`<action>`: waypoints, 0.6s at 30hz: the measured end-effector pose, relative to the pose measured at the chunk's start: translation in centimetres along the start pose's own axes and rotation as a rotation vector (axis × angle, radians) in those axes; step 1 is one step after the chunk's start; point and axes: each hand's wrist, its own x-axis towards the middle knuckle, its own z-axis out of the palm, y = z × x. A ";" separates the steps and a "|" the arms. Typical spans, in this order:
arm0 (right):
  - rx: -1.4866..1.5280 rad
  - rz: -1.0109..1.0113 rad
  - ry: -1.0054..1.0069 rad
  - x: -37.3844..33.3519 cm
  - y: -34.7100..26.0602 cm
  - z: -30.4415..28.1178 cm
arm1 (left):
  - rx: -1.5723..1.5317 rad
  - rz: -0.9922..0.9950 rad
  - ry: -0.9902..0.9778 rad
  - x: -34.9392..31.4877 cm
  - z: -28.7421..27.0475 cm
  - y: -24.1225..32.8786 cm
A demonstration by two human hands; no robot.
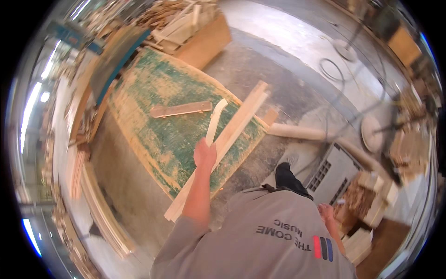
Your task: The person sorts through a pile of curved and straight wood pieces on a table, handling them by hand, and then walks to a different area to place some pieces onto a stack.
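My left hand (204, 154) is closed round the lower end of a pale wooden strip (215, 122) whose far end bends to the right. Just right of that hand, long straight boards (237, 125) lie slantwise across a worn green worktable (153, 83), overhanging its edges. A darker, narrow wooden template-like piece (181, 109) rests flat on the table, beyond and left of the strip. My right hand (326, 211) is low at my right side, near a stack of short wood pieces (355, 200); its fingers are too small and blurred to make out.
A wooden bin of offcuts (204, 44) stands beyond the table. On the left are a machine with a blue-edged bed (111, 69) and stacked curved strips (104, 209). A grey slotted crate (332, 172), a thick hose (302, 132) and loose cables (332, 69) lie on the right.
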 end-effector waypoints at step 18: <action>-0.226 0.058 -0.163 27.5 -30.6 -15.8 | 0.041 -0.742 0.381 14.7 1.0 7.5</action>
